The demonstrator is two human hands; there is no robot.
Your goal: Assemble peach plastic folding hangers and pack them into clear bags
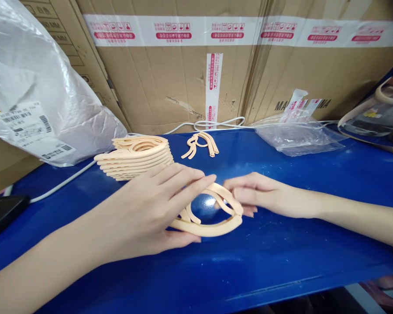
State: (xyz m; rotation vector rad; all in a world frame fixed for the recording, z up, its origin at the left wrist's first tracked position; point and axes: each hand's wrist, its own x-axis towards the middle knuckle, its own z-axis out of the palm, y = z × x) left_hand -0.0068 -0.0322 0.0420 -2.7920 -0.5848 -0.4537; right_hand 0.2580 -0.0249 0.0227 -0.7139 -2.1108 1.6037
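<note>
A peach plastic frame (212,224), a curved loop with thin inner strips, lies on the blue table (281,257) between my hands. My left hand (150,209) grips its left side, thumb under the rim and fingers stretched over the top. My right hand (262,196) pinches its right end with closed fingers. Just behind my left hand stands a neat stack of several like frames (134,157). A small bundle of thin peach strips (201,145) lies further back.
Cardboard boxes (183,78) with red-printed tape wall off the back. A grey plastic mail bag (36,87) sits at the left, a clear plastic bag (294,133) at the right, a white cable (62,183) along the back, a dark device (1,213) at far left.
</note>
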